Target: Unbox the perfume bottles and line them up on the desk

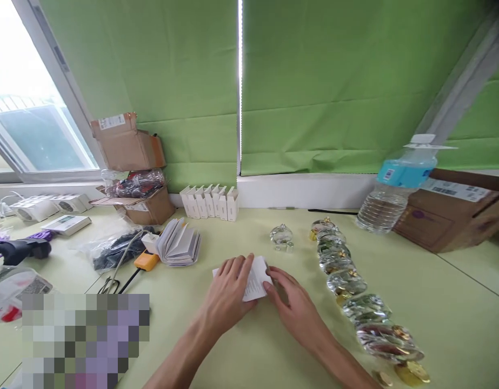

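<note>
A white printed paper point(255, 279) is held low over the table between my two hands. My left hand point(232, 286) lies across its left part, fingers together and pressed on it. On the paper's right edge, my right hand point(287, 294) pinches with thumb and index finger. To the right stands a small clear glass piece point(281, 235) with a knob. Beyond it, a row of glass pieces with gold parts point(336, 265) runs toward the lower right. A stack of folded booklets point(180, 246) is left of my hands.
White small boxes point(211, 203) line the wall. A large water bottle point(389, 192) and a cardboard box point(444, 210) stand at the right. Cardboard boxes point(146, 208), cables and an orange plug point(146, 261) are at the left. A pixelated patch covers the lower left.
</note>
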A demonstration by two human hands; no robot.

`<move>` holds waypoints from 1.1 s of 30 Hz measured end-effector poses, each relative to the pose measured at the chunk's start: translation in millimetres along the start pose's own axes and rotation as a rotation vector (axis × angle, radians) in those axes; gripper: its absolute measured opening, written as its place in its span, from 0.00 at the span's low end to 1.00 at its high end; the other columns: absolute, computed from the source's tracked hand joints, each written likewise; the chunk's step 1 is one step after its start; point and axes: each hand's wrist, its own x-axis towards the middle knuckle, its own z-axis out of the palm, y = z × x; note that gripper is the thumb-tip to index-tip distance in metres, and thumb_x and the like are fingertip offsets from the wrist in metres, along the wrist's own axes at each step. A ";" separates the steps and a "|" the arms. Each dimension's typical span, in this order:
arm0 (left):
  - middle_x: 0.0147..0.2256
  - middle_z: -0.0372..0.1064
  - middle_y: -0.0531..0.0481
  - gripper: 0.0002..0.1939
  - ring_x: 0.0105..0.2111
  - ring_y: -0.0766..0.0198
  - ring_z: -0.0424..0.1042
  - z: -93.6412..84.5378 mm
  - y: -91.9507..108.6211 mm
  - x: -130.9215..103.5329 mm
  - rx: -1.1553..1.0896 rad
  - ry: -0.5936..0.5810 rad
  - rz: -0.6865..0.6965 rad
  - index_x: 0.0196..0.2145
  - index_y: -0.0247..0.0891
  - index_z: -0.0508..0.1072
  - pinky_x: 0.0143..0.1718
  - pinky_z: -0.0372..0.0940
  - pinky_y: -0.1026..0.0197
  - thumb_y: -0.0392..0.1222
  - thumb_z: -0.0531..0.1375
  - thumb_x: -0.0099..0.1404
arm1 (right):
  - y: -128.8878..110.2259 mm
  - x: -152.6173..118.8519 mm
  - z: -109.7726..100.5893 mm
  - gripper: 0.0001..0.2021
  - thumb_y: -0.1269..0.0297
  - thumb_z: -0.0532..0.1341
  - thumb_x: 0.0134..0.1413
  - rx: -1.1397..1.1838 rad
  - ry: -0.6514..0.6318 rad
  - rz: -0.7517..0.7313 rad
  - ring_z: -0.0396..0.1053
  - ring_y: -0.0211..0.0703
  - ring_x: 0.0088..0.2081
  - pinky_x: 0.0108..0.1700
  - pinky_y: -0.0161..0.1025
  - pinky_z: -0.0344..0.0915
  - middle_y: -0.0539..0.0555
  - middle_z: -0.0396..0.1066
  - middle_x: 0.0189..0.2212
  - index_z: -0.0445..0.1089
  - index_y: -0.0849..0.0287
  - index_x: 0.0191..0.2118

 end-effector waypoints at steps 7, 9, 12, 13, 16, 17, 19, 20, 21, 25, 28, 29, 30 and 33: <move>0.56 0.61 0.42 0.42 0.55 0.49 0.61 0.5 1.6 -0.6 0.014 0.029 0.082 0.65 0.44 0.45 0.56 0.59 0.47 0.39 0.62 0.59 | -8.2 1.9 -9.1 0.16 0.51 0.55 0.58 0.201 -0.016 0.040 0.67 0.55 0.52 0.47 0.46 0.68 0.59 0.69 0.52 0.75 0.56 0.33; 0.57 0.60 0.42 0.44 0.55 0.49 0.61 1.1 -0.2 -0.9 0.019 0.039 0.061 0.65 0.44 0.44 0.56 0.59 0.47 0.38 0.62 0.58 | -11.8 0.9 -16.4 0.15 0.52 0.56 0.58 0.111 0.089 0.038 0.61 0.56 0.58 0.45 0.45 0.69 0.56 0.64 0.57 0.75 0.54 0.32; 0.58 0.59 0.43 0.44 0.56 0.49 0.60 1.6 -2.7 -1.0 0.017 0.055 0.028 0.66 0.46 0.42 0.55 0.58 0.47 0.37 0.62 0.58 | -14.7 0.2 -29.6 0.14 0.52 0.55 0.59 -0.002 0.235 -0.023 0.58 0.56 0.59 0.45 0.46 0.67 0.57 0.62 0.57 0.74 0.54 0.33; 0.58 0.59 0.44 0.44 0.56 0.49 0.60 1.7 -3.3 -0.9 0.015 0.057 0.021 0.66 0.46 0.42 0.55 0.58 0.47 0.38 0.62 0.58 | -15.6 0.2 -34.1 0.14 0.53 0.55 0.59 -0.026 0.283 -0.045 0.59 0.55 0.57 0.47 0.47 0.66 0.57 0.64 0.56 0.74 0.54 0.33; 0.59 0.58 0.44 0.45 0.57 0.50 0.59 2.4 -5.5 -0.6 0.015 0.055 0.008 0.66 0.47 0.41 0.56 0.57 0.47 0.38 0.62 0.58 | -20.7 -0.4 -46.2 0.13 0.54 0.55 0.60 -0.041 0.404 -0.060 0.64 0.52 0.50 0.45 0.44 0.64 0.58 0.67 0.48 0.73 0.54 0.33; 0.59 0.58 0.44 0.45 0.57 0.50 0.59 3.1 -6.7 -0.7 0.022 0.049 -0.001 0.66 0.47 0.42 0.56 0.57 0.47 0.38 0.62 0.58 | -23.4 -1.0 -49.6 0.13 0.54 0.55 0.60 -0.026 0.427 -0.057 0.65 0.51 0.47 0.42 0.42 0.65 0.58 0.67 0.46 0.72 0.54 0.33; 0.58 0.59 0.44 0.44 0.57 0.50 0.60 5.7 -10.3 -1.1 0.048 0.028 -0.035 0.66 0.46 0.43 0.57 0.56 0.47 0.38 0.61 0.58 | -29.6 -2.8 -55.4 0.13 0.54 0.55 0.61 0.020 0.463 -0.060 0.66 0.50 0.43 0.36 0.40 0.64 0.58 0.68 0.43 0.71 0.55 0.32; 0.58 0.60 0.44 0.44 0.56 0.49 0.61 7.4 -12.5 -1.4 0.061 0.015 -0.059 0.66 0.46 0.43 0.57 0.56 0.47 0.38 0.61 0.58 | -32.7 -3.9 -57.8 0.13 0.55 0.55 0.61 0.048 0.480 -0.065 0.66 0.49 0.41 0.34 0.39 0.63 0.58 0.68 0.41 0.71 0.55 0.32; 0.59 0.59 0.43 0.45 0.57 0.49 0.61 9.1 -14.8 -1.7 0.067 0.003 -0.084 0.66 0.45 0.42 0.57 0.56 0.46 0.40 0.62 0.57 | -35.4 -5.2 -59.9 0.13 0.55 0.55 0.61 0.078 0.491 -0.069 0.66 0.48 0.39 0.33 0.38 0.63 0.58 0.68 0.40 0.70 0.56 0.32; 0.65 0.48 0.40 0.57 0.63 0.43 0.51 12.0 -18.6 -2.4 0.017 0.007 -0.094 0.67 0.45 0.33 0.59 0.54 0.41 0.53 0.67 0.53 | -41.7 -9.8 -63.4 0.12 0.53 0.56 0.61 0.201 0.426 0.007 0.62 0.42 0.27 0.26 0.36 0.59 0.53 0.67 0.27 0.69 0.56 0.35; 0.67 0.40 0.43 0.61 0.65 0.44 0.45 7.5 -13.7 -2.2 -0.051 0.046 -0.057 0.67 0.49 0.29 0.61 0.53 0.41 0.55 0.67 0.51 | -42.9 -11.8 -62.0 0.15 0.50 0.57 0.59 0.368 0.300 0.108 0.59 0.39 0.21 0.22 0.35 0.55 0.48 0.61 0.19 0.70 0.57 0.35; 0.68 0.39 0.44 0.60 0.65 0.44 0.45 5.3 -11.4 -2.1 -0.071 0.056 -0.052 0.67 0.50 0.29 0.61 0.53 0.42 0.54 0.68 0.51 | -43.2 -12.0 -61.4 0.16 0.49 0.58 0.58 0.445 0.259 0.137 0.58 0.38 0.20 0.21 0.34 0.55 0.47 0.60 0.17 0.70 0.58 0.35; 0.68 0.39 0.45 0.59 0.65 0.45 0.46 3.0 -9.2 -2.1 -0.087 0.064 -0.049 0.67 0.51 0.30 0.61 0.54 0.42 0.53 0.68 0.52 | -43.5 -11.9 -61.0 0.16 0.48 0.58 0.58 0.526 0.222 0.162 0.58 0.37 0.19 0.20 0.34 0.55 0.46 0.59 0.16 0.70 0.58 0.34; 0.65 0.47 0.46 0.48 0.62 0.47 0.54 -3.1 -4.3 -2.4 -0.140 0.069 -0.056 0.66 0.52 0.39 0.59 0.58 0.45 0.51 0.64 0.57 | -44.4 -10.6 -61.0 0.18 0.48 0.58 0.58 0.689 0.143 0.232 0.55 0.34 0.17 0.17 0.31 0.51 0.45 0.58 0.14 0.69 0.59 0.31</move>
